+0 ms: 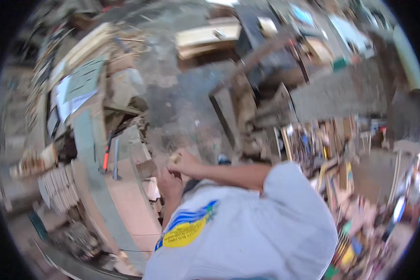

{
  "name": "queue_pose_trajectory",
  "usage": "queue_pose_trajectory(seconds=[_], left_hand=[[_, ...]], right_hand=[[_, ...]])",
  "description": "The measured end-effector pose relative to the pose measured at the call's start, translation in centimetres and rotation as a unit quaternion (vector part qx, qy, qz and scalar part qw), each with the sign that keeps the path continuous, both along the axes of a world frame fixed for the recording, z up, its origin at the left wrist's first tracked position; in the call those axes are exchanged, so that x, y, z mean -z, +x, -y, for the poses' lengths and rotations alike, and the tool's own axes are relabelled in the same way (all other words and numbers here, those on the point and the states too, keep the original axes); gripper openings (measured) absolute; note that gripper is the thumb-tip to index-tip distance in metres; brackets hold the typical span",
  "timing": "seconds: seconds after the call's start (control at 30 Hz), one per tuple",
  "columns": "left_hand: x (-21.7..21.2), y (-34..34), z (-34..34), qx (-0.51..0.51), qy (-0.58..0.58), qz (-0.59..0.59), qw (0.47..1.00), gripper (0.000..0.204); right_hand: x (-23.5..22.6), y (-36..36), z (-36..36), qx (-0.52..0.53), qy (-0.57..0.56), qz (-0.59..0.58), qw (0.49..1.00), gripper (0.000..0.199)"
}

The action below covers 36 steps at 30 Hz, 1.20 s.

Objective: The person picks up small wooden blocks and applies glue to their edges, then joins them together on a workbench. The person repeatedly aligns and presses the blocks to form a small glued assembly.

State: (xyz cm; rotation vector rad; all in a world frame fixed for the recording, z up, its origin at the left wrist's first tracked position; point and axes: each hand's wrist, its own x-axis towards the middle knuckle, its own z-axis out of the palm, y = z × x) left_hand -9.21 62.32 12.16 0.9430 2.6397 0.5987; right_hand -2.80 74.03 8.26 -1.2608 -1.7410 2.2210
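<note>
Close together in front of my white shirt are my two hands, both blurred by motion. My right hand is closed around a small tan piece, perhaps wood, which shows at its fingertips. My left hand is just below and to the left, almost touching it, with its fingers curled in. Whatever the left fingers hold is hidden. Nearest on the left is a long workbench of pinkish and grey boards. A tool with an orange-red handle and a grey long-handled tool lie side by side on it.
Stacked thin wooden pieces stand left of the bench, and papers lie farther up. Ahead are a wooden box-like piece and a dark metal frame. A large timber beam juts in from the right, above cluttered shelves.
</note>
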Motion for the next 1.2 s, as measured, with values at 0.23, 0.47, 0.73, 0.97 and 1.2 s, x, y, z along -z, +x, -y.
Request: queue_pose_trajectory(seconds=[0.23,0.47,0.73,0.97,1.2], left_hand=[[5.8,-12.7,-8.1,0.034,0.068,0.216,0.974,0.029],[5.7,-24.9,-24.5,0.02,0.101,0.67,0.735,0.043],[5.2,-20.9,-35.9,0.264,0.032,0.624,0.735,0.059],[6.9,-20.1,-33.6,0.258,0.046,0.569,0.779,0.059],[9.9,-19.2,-22.1,0.11,0.077,0.469,0.873,0.056]], right_hand=[[4.8,-8.8,-9.2,0.081,-0.028,0.035,0.996,0.068],[1.4,-13.7,-20.3,0.314,-0.085,-0.043,0.945,0.057],[0.8,-5.4,-23.7,0.463,0.028,0.009,0.886,0.054],[5.0,24.9,-17.5,0.597,0.244,0.469,0.603,0.035],[8.6,38.2,-19.6,0.27,0.437,0.435,0.739,0.038]])
